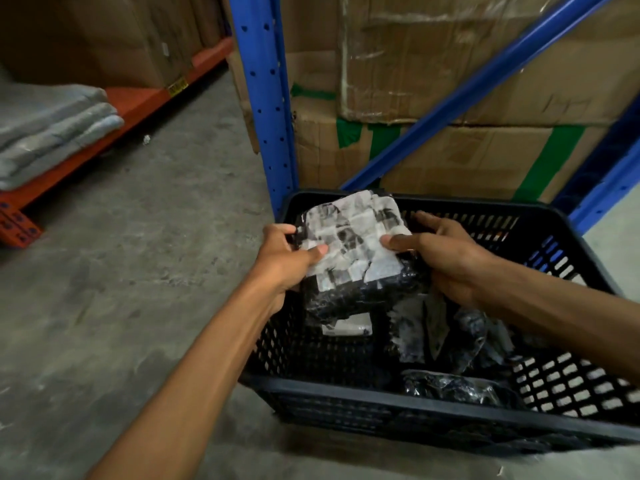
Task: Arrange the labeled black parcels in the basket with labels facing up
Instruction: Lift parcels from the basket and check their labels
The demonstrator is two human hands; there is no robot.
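**A:** Starting on the left, what have I got?

**B:** My left hand [285, 258] is closed on the left edge of the held parcel [353, 251], thumb lying over the label [349, 237], the other fingers curled behind the edge. The parcel is up above the back-left part of the basket [381, 393], not resting on anything.

**A:** How do I expect it to handle?

**B:** I judge it light and fairly soft. It's a black plastic-wrapped bundle, squarish, and the wrap is crinkled and glossy, so likely slippery. The label looks wrinkled and torn near its lower right edge, so I wouldn't drag a thumb across it. I'd keep the grip on the two opposite side edges, as now.

**A:** Which way is it facing?

**B:** Label towards me and up, tilted so the top edge leans away from me. Its long axis, as far as I can tell, runs from near to far, slightly angled to the right at the top. The label text is blurred; I can't read it.

**A:** And the right side?

**B:** My right hand [446, 258] is closed on the right edge, thumb pressing the label's corner, index finger stretched out behind the parcel.

**A:** What's below?

**B:** Other parcels [450, 341] lie loosely in the basket's middle and right, some on edge, one [450, 388] near the front wall showing only black wrap. A pale label [348, 327] shows just under the held parcel. The basket sits on the concrete floor [138, 271].
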